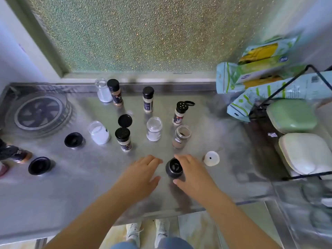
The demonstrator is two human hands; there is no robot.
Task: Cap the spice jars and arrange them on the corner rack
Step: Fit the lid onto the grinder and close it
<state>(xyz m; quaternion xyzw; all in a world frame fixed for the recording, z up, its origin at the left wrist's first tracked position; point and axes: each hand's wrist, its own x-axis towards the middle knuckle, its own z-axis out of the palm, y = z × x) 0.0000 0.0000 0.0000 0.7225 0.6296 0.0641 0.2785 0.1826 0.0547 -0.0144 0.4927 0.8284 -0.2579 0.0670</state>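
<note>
The right hand (pixel 193 170) is curling around a black cap (pixel 174 168) that is sitting on the steel table (pixel 89 186), its fingers arching over the cap's far side and its thumb lying along the near side; motion blur is making it hard to say whether this grip is already touching the cap or only closing in on it. The left hand (pixel 142 174) is hovering just to the left of the cap with its fingers spread and relaxed, gripping nothing. Directly beyond the right hand, an uncapped jar of brown spice (pixel 181 136) is standing upright, and to that jar's left an uncapped clear jar (pixel 154 128) is standing near a shaker jar with its flip lid open (pixel 123 139). Further beyond these, another shaker jar with an open flip lid (pixel 180 113) and two capped jars (pixel 148 99) (pixel 115 92) are standing. A white cap (pixel 212 158) is lying just to the right of the right hand. Well off to the left of the left hand, two black caps (pixel 73 139) (pixel 39 165) are resting on the table beside an open jar of white powder (pixel 99 132). Far to the right of the right hand, the black wire corner rack (pixel 269 99) is holding a green container (pixel 292 115) and a white one (pixel 305 152).
</note>
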